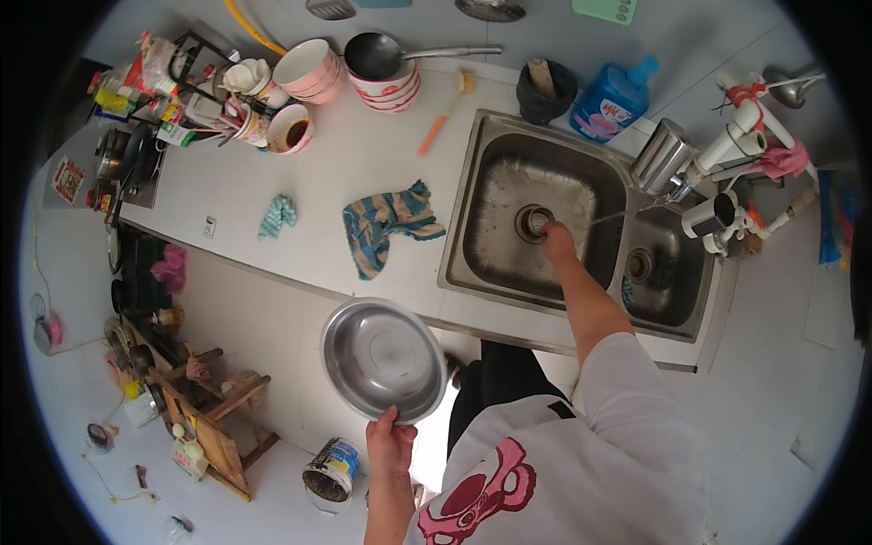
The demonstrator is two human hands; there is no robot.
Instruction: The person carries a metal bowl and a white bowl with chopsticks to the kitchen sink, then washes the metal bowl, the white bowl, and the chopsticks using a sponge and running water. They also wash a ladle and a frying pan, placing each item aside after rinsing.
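Off the counter's front edge, my left hand (392, 439) grips the rim of a stainless steel basin (381, 357), thumb over the edge; no contents show in it. My right hand (558, 242) reaches down into the larger bowl of a steel double sink (504, 255). Its fingers pinch the edge of a metal drain strainer (537, 219) at the drain; the fingertips are partly hidden. A thin stream of water (616, 216) runs from the tap (680, 187) into this bowl. A striped cloth (388, 221) lies crumpled on the counter, left of the sink.
An orange-handled brush (443, 119), a stone mortar (545, 95) and a blue detergent bottle (611, 102) stand or lie behind. Stacked bowls (313, 71), a wok-like ladle (375, 56) and a small checked cloth (278, 216) are farther left. A bucket (334, 470) sits on the floor.
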